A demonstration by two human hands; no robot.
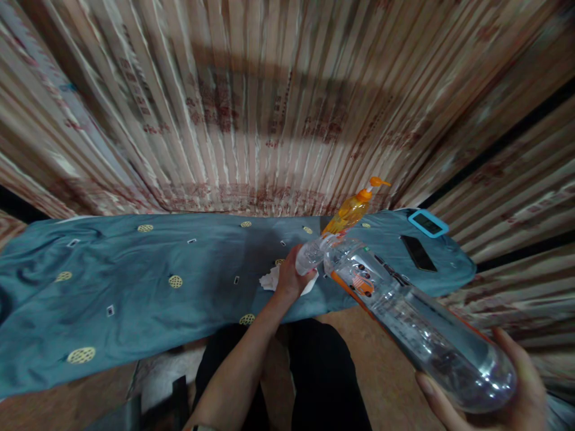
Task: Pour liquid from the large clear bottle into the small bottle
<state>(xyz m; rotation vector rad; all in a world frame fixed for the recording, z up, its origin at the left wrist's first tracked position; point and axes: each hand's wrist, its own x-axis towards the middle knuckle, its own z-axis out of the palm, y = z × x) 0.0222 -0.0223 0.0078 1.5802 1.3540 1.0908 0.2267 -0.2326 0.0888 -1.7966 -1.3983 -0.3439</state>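
My right hand (530, 383) is wrapped round the base of a large clear plastic bottle (422, 323) with an orange label. That bottle is tilted, with its neck pointing down and left. In my left hand (290, 275) is a small clear bottle (309, 256), leaning to the right. The two bottle mouths meet, or nearly so; whether they touch I cannot tell. Crumpled white tissue (269, 279) lies under my left hand. Just behind the mouths stands a pump bottle (350, 212) of amber liquid with an orange pump top, partly covered by them.
A blue-green patterned cloth (135, 275) covers the long, narrow surface before me. Toward its right end lie a dark phone (418, 253) and a blue-framed device with a dark screen (428, 224). Pleated curtains (251, 120) hang close behind and at both sides.
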